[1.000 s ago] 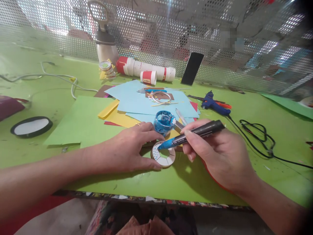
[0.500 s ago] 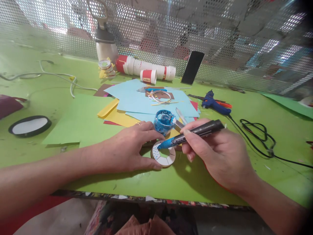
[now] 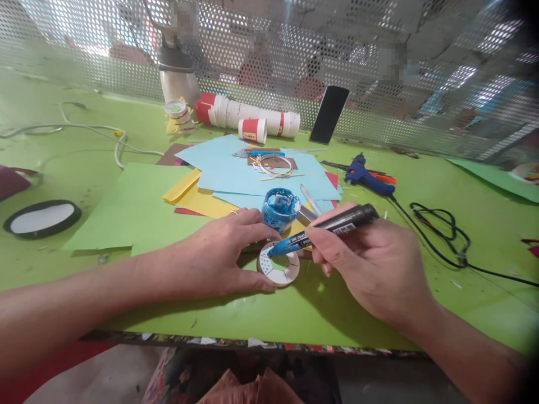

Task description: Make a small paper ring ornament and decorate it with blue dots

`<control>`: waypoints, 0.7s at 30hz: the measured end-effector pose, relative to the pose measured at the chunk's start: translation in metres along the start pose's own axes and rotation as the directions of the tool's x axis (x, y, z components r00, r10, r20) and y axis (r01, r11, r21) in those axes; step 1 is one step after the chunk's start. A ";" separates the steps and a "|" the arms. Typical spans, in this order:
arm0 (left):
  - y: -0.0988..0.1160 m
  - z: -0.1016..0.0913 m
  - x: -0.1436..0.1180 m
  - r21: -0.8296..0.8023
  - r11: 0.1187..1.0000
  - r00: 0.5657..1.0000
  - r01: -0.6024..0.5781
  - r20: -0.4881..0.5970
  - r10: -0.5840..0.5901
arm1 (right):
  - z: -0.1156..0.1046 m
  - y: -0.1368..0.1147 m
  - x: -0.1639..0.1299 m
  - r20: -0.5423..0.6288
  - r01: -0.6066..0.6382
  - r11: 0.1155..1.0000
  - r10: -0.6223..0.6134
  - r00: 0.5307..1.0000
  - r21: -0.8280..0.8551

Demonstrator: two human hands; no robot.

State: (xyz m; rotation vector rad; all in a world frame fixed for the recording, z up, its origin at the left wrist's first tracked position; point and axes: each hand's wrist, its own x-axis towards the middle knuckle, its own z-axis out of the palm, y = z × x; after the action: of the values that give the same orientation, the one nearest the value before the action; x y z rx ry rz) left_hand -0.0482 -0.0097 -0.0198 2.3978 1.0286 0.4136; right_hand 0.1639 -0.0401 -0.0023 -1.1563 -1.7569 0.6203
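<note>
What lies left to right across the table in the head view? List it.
Black-rimmed oval → left hand → paper ring → marker → right hand → black cable.

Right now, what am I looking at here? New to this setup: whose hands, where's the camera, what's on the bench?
There is no machine: a person works with bare hands, and the one camera sits on their head, looking forward and down, so the arms enter from the bottom of the picture.

The left hand lies flat on a small cardboard ring and pins it to the green table. The right hand grips a black marker whose blue tip meets the ring, which carries blue dots.

Just behind the ring stands a blue-stained pot. Further back lie coloured paper sheets, a stack of paper cups, a phone leaning on the mesh screen, and a blue glue gun.
</note>
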 end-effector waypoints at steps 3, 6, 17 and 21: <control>0.000 0.000 0.000 0.001 1.000 1.000 -0.004 0.001 0.004 | 0.001 0.001 0.001 -0.016 -0.002 1.000 0.002 1.000 -0.003; 0.000 0.000 0.000 0.004 1.000 1.000 -0.003 0.001 0.003 | 0.000 0.002 0.002 -0.018 -0.014 1.000 0.014 1.000 -0.002; 0.001 -0.001 0.000 -0.008 1.000 1.000 0.013 0.007 -0.013 | 0.001 0.000 -0.003 -0.024 -0.002 1.000 0.002 1.000 0.024; 0.001 0.000 0.000 -0.016 1.000 1.000 -0.005 -0.008 0.004 | 0.000 0.002 -0.003 -0.101 0.029 0.995 -0.019 0.995 0.094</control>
State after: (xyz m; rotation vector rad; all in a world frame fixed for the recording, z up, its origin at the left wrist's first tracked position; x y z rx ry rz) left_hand -0.0481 -0.0104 -0.0190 2.3867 1.0198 0.4314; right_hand 0.1652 -0.0422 -0.0055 -1.0806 -1.6368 0.6155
